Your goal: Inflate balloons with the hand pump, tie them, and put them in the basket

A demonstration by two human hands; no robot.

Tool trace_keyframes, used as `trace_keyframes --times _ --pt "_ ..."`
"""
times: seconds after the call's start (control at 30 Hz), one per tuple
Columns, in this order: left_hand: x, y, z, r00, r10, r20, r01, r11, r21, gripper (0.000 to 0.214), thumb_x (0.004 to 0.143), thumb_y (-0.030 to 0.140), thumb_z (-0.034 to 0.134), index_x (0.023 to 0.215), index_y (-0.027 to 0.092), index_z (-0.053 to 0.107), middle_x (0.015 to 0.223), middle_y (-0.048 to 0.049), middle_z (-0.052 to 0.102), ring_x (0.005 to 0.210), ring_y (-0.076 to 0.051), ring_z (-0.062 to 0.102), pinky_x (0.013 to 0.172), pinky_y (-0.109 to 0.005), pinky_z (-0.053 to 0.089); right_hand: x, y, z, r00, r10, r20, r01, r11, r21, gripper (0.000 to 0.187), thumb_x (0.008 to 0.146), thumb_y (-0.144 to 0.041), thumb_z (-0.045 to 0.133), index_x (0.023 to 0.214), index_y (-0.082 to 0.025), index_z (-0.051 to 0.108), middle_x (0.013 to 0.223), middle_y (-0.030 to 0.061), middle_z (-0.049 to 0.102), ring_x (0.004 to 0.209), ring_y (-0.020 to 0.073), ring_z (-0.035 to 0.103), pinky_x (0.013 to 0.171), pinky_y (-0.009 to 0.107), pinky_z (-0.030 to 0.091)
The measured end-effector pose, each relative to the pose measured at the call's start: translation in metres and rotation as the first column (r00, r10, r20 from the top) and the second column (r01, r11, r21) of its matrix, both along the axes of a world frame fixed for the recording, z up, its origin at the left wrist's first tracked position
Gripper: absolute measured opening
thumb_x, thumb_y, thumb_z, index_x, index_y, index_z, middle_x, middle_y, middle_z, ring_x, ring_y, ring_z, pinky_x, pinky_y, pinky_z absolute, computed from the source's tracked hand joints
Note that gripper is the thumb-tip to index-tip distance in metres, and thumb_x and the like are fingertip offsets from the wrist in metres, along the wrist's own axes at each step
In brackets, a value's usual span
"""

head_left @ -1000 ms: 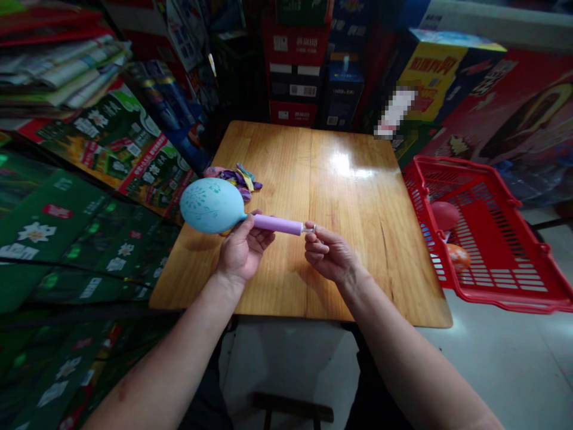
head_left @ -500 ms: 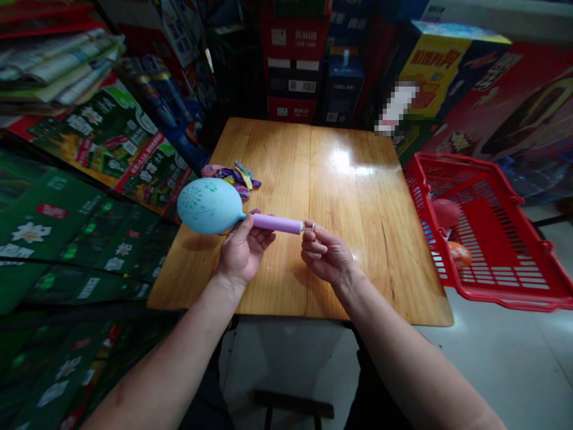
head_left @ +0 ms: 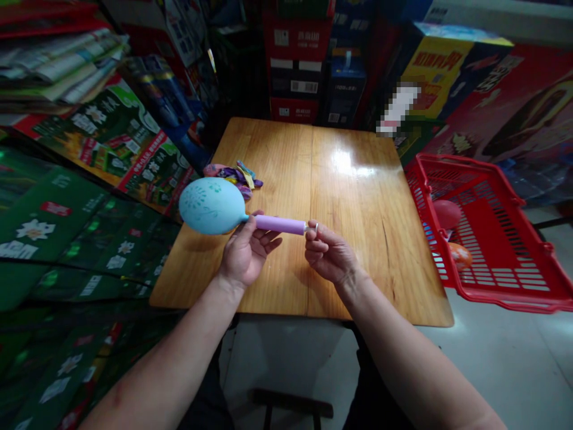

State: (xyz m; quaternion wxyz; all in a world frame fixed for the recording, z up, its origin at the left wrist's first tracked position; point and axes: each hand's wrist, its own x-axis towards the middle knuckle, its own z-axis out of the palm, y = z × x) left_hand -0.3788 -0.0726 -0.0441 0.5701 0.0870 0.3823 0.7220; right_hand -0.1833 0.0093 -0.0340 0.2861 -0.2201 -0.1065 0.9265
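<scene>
My left hand (head_left: 245, 252) is closed around the near end of a purple hand pump (head_left: 280, 224), pinching the neck of a light blue patterned balloon (head_left: 211, 205) fitted on its nozzle. The balloon is partly inflated and sticks out to the left over the wooden table (head_left: 349, 197). My right hand (head_left: 328, 254) pinches the small ring handle at the pump's right end, with the plunger pushed in. Both hands hover above the table's front half.
A heap of flat coloured balloons (head_left: 236, 175) lies at the table's left edge. A red plastic basket (head_left: 487, 233) to the right holds two inflated balloons, red (head_left: 445, 213) and orange (head_left: 459, 255). Stacked printed cartons surround the table on the left, back and right.
Hardly anything has moved. The pump and both hands have shifted very slightly, and the balloon looks about the same size.
</scene>
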Motion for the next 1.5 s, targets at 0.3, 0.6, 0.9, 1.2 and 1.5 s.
trace_keyframes --times 0.3,0.6,0.9,1.2,1.5 --pt "-0.002 0.008 0.000 0.999 0.037 -0.021 -0.038 0.999 -0.026 0.034 0.086 0.040 0.074 0.114 0.020 0.069 0.095 -0.0071 0.076 0.086 -0.019 0.073 0.077 -0.031 0.059 0.003 0.006 0.000 0.999 0.043 0.009 -0.043 0.999 0.000 0.009 0.098 -0.016 0.055 0.099 -0.017 0.064 0.069 -0.0043 0.063 0.040 0.0009 0.030 0.040 0.011 0.030" --pt "-0.008 0.003 0.000 0.989 0.120 -0.089 -0.116 0.992 0.048 0.035 0.088 0.041 0.072 0.117 0.022 0.068 0.105 -0.0084 0.076 0.089 -0.019 0.073 0.075 -0.030 0.059 0.003 0.003 -0.001 1.000 0.008 0.019 -0.008 0.999 0.041 0.007 0.095 -0.017 0.059 0.099 -0.016 0.065 0.067 -0.0055 0.061 0.040 0.0016 0.029 0.041 0.013 0.030" --pt "-0.003 0.007 -0.001 0.993 0.102 -0.052 -0.104 0.994 -0.039 0.030 0.088 0.037 0.071 0.112 0.019 0.070 0.096 -0.0090 0.076 0.083 -0.018 0.073 0.074 -0.029 0.058 -0.007 0.000 -0.007 0.998 0.061 -0.003 -0.061 0.998 -0.012 0.008 0.096 -0.017 0.058 0.103 -0.017 0.063 0.069 -0.0039 0.063 0.042 0.0019 0.031 0.042 0.011 0.031" --pt "-0.005 0.002 0.003 0.983 0.154 -0.097 -0.151 0.988 0.036 0.034 0.087 0.040 0.072 0.114 0.020 0.069 0.102 -0.0086 0.076 0.086 -0.019 0.073 0.070 -0.027 0.058 0.003 0.006 -0.001 0.999 -0.034 -0.025 0.035 0.999 0.026 0.006 0.095 -0.016 0.059 0.097 -0.015 0.065 0.065 -0.0058 0.059 0.040 0.0012 0.027 0.040 0.012 0.029" --pt "-0.002 0.006 -0.003 0.996 0.084 -0.027 -0.085 0.996 -0.030 0.029 0.088 0.034 0.070 0.113 0.018 0.069 0.099 -0.0112 0.076 0.085 -0.019 0.073 0.074 -0.029 0.058 -0.009 -0.004 -0.008 1.000 0.029 -0.011 -0.029 1.000 0.010 0.008 0.093 -0.016 0.063 0.101 -0.017 0.064 0.068 -0.0050 0.060 0.041 0.0014 0.028 0.041 0.012 0.029"
